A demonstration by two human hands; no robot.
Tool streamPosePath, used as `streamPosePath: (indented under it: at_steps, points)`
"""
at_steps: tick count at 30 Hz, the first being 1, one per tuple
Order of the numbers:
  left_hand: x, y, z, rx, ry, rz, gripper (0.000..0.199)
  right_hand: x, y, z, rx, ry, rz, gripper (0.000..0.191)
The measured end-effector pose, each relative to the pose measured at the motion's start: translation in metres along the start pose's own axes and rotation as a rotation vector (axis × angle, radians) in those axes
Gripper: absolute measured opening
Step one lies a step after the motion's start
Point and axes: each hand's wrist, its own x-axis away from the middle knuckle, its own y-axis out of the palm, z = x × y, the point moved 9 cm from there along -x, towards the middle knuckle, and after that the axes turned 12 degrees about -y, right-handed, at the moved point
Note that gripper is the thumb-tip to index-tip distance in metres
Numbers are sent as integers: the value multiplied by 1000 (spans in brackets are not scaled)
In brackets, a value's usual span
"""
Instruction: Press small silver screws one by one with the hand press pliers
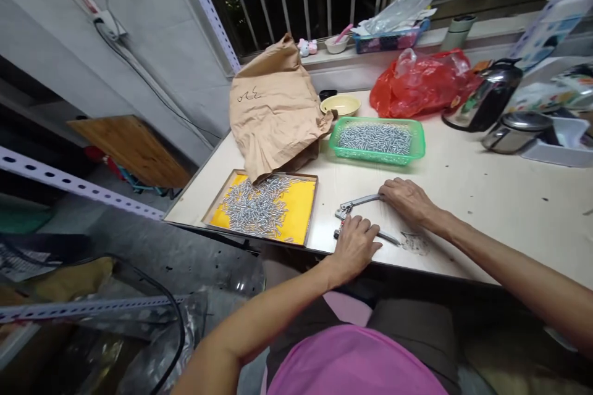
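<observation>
Metal pliers [360,202] lie on the pale table with their handles spread apart. The fingers of my left hand [356,245] are bent over the lower handle near the jaw end. My right hand [405,199] is closed at the end of the upper handle. To the left, a shallow tray [311,207] with a yellow lining holds a heap of small metal pins [254,207]. Behind the pliers stands a green plastic basket [377,159] filled with similar small metal pieces [376,137]. Whatever is between the jaws is too small to make out.
A crumpled brown paper bag [275,108] leans over the tray's back edge. A yellow bowl [340,104], a red plastic bag [419,86], a metal jug [491,95] and a lidded steel pot [516,131] stand along the back. The table's front edge runs close to my left forearm.
</observation>
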Motion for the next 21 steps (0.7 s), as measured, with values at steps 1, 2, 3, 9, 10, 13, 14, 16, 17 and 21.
streamPosePath:
  at_steps: [1,2,3,9,10,13,14,16,17,21]
  points:
    - [2,-1,0,11,0,22,28,-3,-1,1,12,-5,18,21]
    - [4,-3,0,25,6,40,32,-5,-2,1,20,-1,36,21]
    - [5,-8,-3,42,10,60,35,-5,-5,0,26,10,59,22]
    - [21,-81,-100,47,-322,262,26,27,-25,-42,-111,39,277,34]
    - [26,-90,-122,8,-389,256,25,33,-23,-52,-157,35,289,35]
    - [40,-104,-174,-75,-500,199,23,46,-10,-80,-238,56,301,39]
    - [43,-104,-184,-93,-502,170,23,48,-6,-86,-245,73,305,39]
    - [45,-98,-195,-128,-481,109,23,49,-1,-92,-245,118,312,39]
    - [45,-94,-198,-149,-471,84,23,49,0,-93,-241,141,315,39]
    - [40,-82,-200,-220,-455,18,25,45,-1,-92,-228,185,307,36]
